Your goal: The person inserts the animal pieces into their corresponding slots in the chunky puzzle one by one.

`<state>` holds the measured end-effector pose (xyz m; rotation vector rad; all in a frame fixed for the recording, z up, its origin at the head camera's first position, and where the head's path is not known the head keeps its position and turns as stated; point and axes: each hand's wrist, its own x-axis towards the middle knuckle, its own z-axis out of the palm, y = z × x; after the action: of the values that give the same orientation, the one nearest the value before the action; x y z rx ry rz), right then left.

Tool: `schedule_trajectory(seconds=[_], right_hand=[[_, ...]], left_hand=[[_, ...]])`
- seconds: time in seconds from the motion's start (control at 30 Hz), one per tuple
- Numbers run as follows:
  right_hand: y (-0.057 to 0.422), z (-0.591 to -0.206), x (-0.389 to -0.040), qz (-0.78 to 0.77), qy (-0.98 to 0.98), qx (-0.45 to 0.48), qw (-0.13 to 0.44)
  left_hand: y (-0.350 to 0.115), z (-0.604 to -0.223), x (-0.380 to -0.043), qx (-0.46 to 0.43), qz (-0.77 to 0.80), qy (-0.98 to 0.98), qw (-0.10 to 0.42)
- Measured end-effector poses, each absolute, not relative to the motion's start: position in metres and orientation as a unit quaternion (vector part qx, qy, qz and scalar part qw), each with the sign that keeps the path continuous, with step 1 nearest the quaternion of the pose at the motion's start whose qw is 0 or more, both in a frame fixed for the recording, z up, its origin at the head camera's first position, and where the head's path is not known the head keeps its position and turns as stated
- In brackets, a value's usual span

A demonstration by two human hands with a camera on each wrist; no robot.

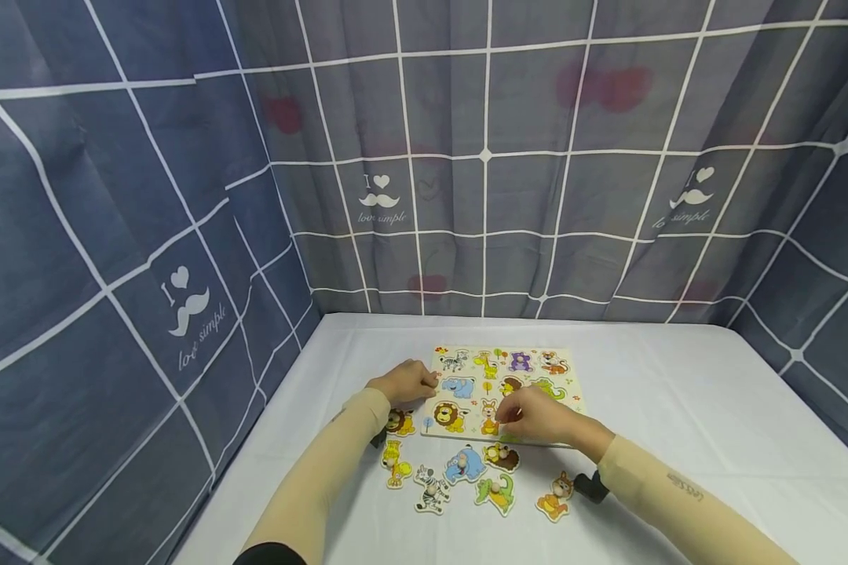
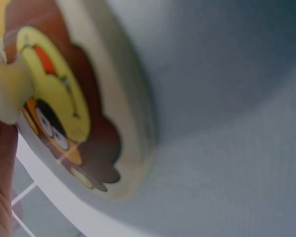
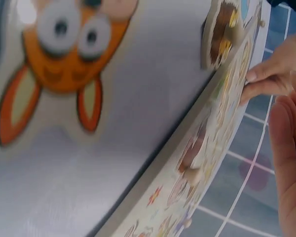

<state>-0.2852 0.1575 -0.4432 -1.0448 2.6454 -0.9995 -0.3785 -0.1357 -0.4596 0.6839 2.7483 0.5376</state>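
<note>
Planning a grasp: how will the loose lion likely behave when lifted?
The loose lion is probably stiff, given its thick edge. Its shiny face may slip, but the knob should pinch well. Lying flat, it seems unlikely to roll.

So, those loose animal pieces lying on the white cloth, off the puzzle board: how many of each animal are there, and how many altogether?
Lion: 1
Giraffe: 1
Zebra: 1
Elephant: 1
Hedgehog: 1
Crocodile: 1
Kangaroo: 1
Total: 7
</note>
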Motion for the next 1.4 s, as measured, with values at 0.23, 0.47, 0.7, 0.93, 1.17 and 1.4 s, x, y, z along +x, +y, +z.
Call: schedule_trajectory(seconds=[0.23,0.47,0.7,0.93,1.17,1.4], right_hand=[[0.148,-0.446,-0.273,-0.334,0.855,-0.383,0.105],[0.137,-0.448,-0.258,-0.314,0.836,-0.421,0.157],[0.128,-0.451,-0.247,-0.298,0.834,-0.431,0.17],[0.126,-0.457,-0.242,-0.299,0.83,-0.435,0.18],[0.126,-0.459,-0.239,-0.295,0.831,-0.433,0.189],[0.127,-0.459,-0.238,-0.285,0.836,-0.431,0.186]], left_hand=[[-0.135,-0.461,-0.378,0.225,0.191,0.946,0.134],[-0.136,-0.461,-0.379,0.231,0.196,0.944,0.132],[-0.137,-0.462,-0.382,0.248,0.193,0.941,0.125],[-0.138,-0.465,-0.382,0.237,0.191,0.944,0.127],[-0.137,-0.463,-0.38,0.24,0.192,0.943,0.125],[-0.136,-0.462,-0.379,0.23,0.2,0.943,0.13]])
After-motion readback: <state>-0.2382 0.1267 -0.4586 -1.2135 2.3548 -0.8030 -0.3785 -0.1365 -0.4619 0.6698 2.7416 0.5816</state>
